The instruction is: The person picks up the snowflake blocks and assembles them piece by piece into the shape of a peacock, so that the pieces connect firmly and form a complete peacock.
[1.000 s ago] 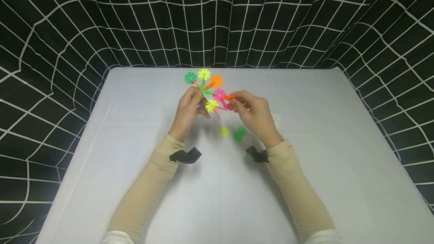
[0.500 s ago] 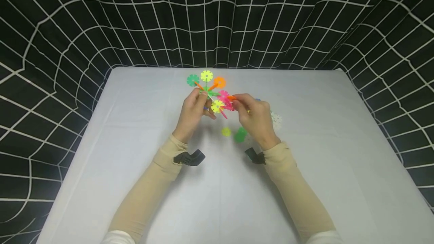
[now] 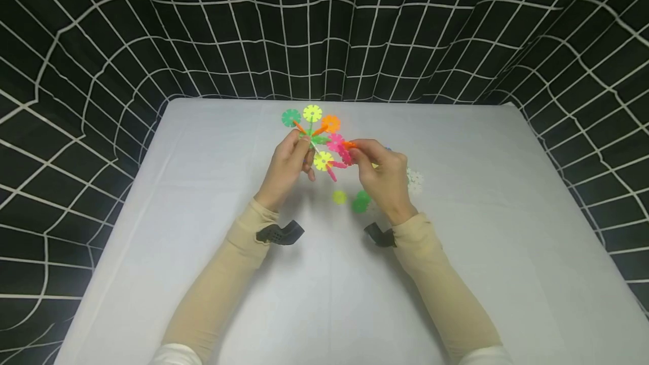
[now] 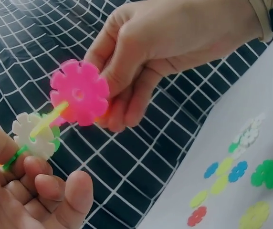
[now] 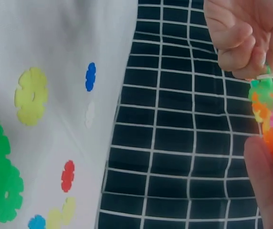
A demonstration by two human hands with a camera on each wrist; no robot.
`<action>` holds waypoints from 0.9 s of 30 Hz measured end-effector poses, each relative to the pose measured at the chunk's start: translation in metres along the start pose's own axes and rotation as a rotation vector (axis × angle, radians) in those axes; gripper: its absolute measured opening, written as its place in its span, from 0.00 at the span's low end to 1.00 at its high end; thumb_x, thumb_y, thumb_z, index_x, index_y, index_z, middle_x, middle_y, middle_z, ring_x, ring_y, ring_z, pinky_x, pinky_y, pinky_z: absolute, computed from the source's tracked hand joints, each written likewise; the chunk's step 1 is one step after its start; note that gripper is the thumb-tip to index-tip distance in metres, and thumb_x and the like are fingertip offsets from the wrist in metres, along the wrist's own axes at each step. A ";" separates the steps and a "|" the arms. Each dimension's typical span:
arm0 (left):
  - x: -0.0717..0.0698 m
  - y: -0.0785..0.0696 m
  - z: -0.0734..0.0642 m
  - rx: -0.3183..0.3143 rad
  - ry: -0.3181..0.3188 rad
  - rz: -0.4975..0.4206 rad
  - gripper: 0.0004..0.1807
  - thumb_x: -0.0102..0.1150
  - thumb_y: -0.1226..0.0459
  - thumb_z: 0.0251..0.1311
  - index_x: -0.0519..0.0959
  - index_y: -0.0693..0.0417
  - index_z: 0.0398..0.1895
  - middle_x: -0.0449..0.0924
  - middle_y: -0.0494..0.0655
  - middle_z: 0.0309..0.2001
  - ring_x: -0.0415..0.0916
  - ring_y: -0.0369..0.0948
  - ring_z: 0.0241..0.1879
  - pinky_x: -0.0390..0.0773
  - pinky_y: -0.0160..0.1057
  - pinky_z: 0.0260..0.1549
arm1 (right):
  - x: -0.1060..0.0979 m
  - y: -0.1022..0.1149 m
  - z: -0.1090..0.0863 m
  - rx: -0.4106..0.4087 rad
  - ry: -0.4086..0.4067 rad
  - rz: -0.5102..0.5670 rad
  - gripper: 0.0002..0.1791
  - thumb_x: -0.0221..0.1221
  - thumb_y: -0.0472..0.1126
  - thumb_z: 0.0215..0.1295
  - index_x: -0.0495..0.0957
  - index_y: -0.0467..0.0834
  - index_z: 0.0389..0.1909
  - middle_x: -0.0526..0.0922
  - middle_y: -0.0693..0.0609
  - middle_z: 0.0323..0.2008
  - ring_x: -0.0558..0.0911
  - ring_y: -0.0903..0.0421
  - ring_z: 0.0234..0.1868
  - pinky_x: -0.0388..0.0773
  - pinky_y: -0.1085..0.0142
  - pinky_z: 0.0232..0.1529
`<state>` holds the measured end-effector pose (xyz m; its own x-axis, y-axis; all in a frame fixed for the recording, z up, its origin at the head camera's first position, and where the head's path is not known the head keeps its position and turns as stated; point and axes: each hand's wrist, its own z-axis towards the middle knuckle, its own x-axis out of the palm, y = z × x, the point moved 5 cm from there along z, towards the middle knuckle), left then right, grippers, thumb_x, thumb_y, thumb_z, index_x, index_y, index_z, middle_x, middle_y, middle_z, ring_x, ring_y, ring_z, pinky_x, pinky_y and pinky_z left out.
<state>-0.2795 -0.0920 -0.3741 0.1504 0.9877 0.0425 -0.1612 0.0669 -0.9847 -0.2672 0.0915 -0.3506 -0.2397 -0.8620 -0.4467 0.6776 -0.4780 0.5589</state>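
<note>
Above the far part of the table, my left hand [image 3: 285, 167] holds a cluster of slotted plastic flower discs joined edge to edge. Its green centre [image 3: 308, 138] sits at my thumb. Teal [image 3: 291, 118], yellow [image 3: 312, 113] and orange [image 3: 331, 124] discs fan out from the top. On the right side, my right hand [image 3: 381, 176] pinches an orange disc [image 3: 349, 145] beside a pink disc [image 3: 335, 142]. The left wrist view shows that pink disc [image 4: 79, 90] face on, linked by a yellow disc seen on edge to a white disc [image 4: 34, 133]. My right fingers partly cover the orange disc.
Loose discs lie on the white table [image 3: 228, 297]: a yellow one [image 3: 339, 197], overlapping green ones [image 3: 361, 202] and white ones [image 3: 414, 180]. Red [image 5: 68, 176] and blue [image 5: 90, 77] discs show in the right wrist view. A black gridded cloth [image 3: 324, 27] surrounds the table.
The cluster has shifted slightly right and turned a little; the pink discs low on it show at a different angle. Both hands keep their hold.
</note>
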 end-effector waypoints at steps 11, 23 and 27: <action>-0.001 -0.007 -0.001 -0.016 0.038 0.045 0.12 0.38 0.61 0.78 0.60 0.52 0.31 0.62 0.48 0.24 0.66 0.42 0.24 0.86 0.43 0.29 | 0.003 -0.001 -0.005 0.055 -0.027 0.046 0.07 0.64 0.29 0.65 0.84 0.33 0.43 0.90 0.41 0.36 0.90 0.48 0.35 0.85 0.71 0.46; -0.002 -0.002 0.000 -0.007 0.029 0.023 0.12 0.38 0.62 0.78 0.60 0.52 0.32 0.63 0.49 0.25 0.67 0.42 0.21 0.88 0.49 0.35 | -0.007 0.026 0.005 -0.106 -0.022 -0.222 0.09 0.61 0.23 0.62 0.85 0.31 0.41 0.89 0.39 0.33 0.89 0.45 0.33 0.88 0.55 0.39; 0.003 -0.003 0.000 0.005 0.046 0.034 0.12 0.38 0.62 0.78 0.60 0.53 0.31 0.63 0.50 0.24 0.68 0.42 0.21 0.88 0.50 0.34 | -0.013 0.028 0.003 -0.103 -0.047 -0.261 0.09 0.61 0.23 0.61 0.86 0.31 0.39 0.89 0.39 0.31 0.88 0.46 0.29 0.87 0.56 0.36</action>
<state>-0.2786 -0.0892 -0.3714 0.1893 0.9819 0.0011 -0.1713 0.0341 -0.9846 -0.2472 0.0882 -0.3271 -0.4453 -0.7201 -0.5321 0.6554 -0.6670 0.3543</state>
